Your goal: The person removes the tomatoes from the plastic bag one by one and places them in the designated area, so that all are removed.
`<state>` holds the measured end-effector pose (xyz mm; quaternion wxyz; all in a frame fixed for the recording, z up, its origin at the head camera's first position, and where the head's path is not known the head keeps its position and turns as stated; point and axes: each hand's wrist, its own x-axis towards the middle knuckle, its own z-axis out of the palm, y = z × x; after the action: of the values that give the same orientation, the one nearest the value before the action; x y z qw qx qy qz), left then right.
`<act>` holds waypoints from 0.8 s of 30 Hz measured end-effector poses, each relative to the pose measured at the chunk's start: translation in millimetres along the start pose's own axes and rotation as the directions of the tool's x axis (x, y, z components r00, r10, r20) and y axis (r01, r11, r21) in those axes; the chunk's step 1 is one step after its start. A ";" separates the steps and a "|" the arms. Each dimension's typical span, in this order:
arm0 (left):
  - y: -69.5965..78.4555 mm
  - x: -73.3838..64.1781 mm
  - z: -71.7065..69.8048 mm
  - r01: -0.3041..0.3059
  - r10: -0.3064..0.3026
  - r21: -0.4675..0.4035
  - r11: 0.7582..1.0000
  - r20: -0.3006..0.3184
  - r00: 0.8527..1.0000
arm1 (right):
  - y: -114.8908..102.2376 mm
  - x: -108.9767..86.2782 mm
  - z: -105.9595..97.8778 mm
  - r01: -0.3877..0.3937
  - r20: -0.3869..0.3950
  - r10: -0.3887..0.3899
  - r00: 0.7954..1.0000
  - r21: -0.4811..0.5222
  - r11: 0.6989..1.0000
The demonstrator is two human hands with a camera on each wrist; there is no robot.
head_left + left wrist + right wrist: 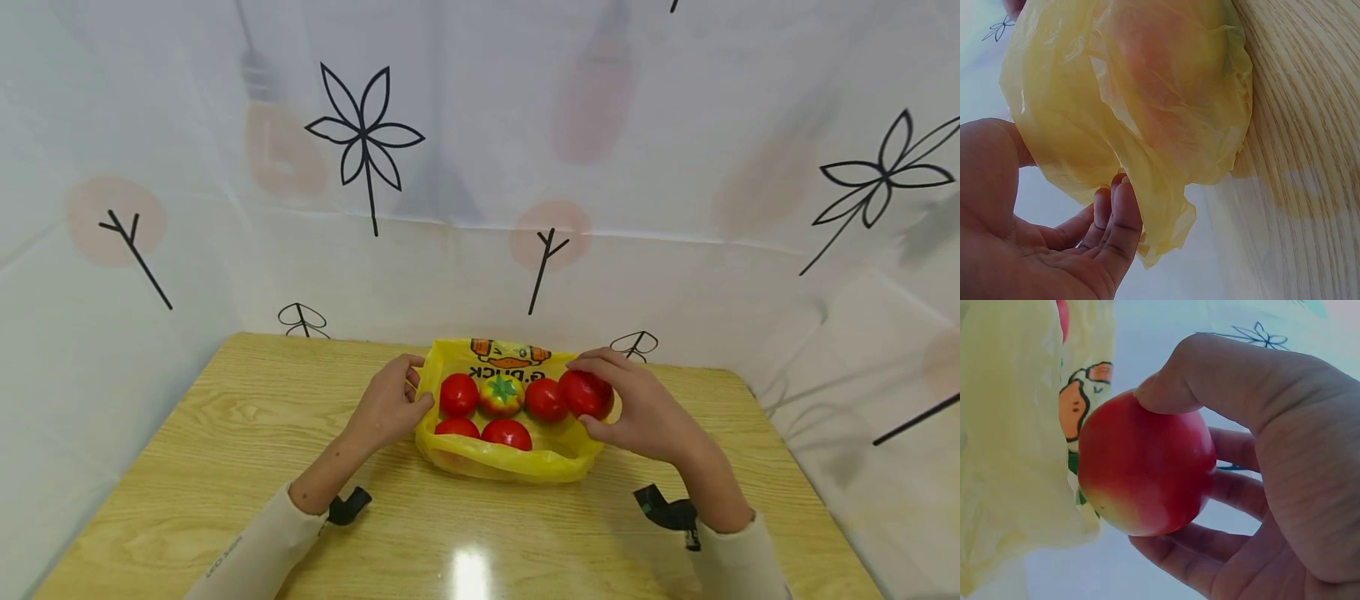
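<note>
A yellow plastic bag (pixel 495 467) with a duck print lies with its mouth spread wide on the table. Inside it sit several red tomatoes (pixel 458 394), one of them turned with its green calyx (pixel 502 388) up. My left hand (pixel 386 404) holds the bag's left edge, fingers curled at the thin plastic (pixel 1157 206) in the left wrist view. At the bag's right side, my right hand (pixel 648 408) grips a red tomato (pixel 1144 469) between thumb and fingers. That tomato has a pale yellow patch, and a bit of green leaf shows beyond it.
The wooden table (pixel 225 433) extends to both sides of the bag and in front of it. A white cloth (pixel 465 275) printed with plants hangs behind the table and along its sides. Dark straps (pixel 667 510) are at both wrists.
</note>
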<state>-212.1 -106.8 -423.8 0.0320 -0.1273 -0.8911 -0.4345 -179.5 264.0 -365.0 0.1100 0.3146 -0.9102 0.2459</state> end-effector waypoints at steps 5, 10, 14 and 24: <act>-0.5 0.0 -0.3 -0.001 0.001 0.000 1.000 0.002 1.000 | 4.1 -1.4 -3.1 0.001 -0.032 -0.001 0.999 0.000 1.000; -0.1 -0.4 -0.8 0.000 0.000 -0.005 1.000 0.006 1.000 | 8.9 -3.0 -7.6 -0.023 -0.094 0.021 0.995 -0.015 1.000; -0.3 0.4 -0.7 0.000 0.000 -0.003 1.000 0.008 1.000 | 13.8 -4.6 -11.8 -0.040 -0.144 0.036 0.989 -0.027 0.999; -1.0 0.4 -0.8 0.004 -0.004 -0.001 1.000 0.009 1.000 | 25.8 -7.5 -17.1 -0.065 -0.224 0.059 0.973 -0.018 0.998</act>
<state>-212.7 -108.0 -424.1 0.0271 -0.1272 -0.8913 -0.4344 -189.1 294.3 -362.8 0.2076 0.2549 -0.9046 0.2715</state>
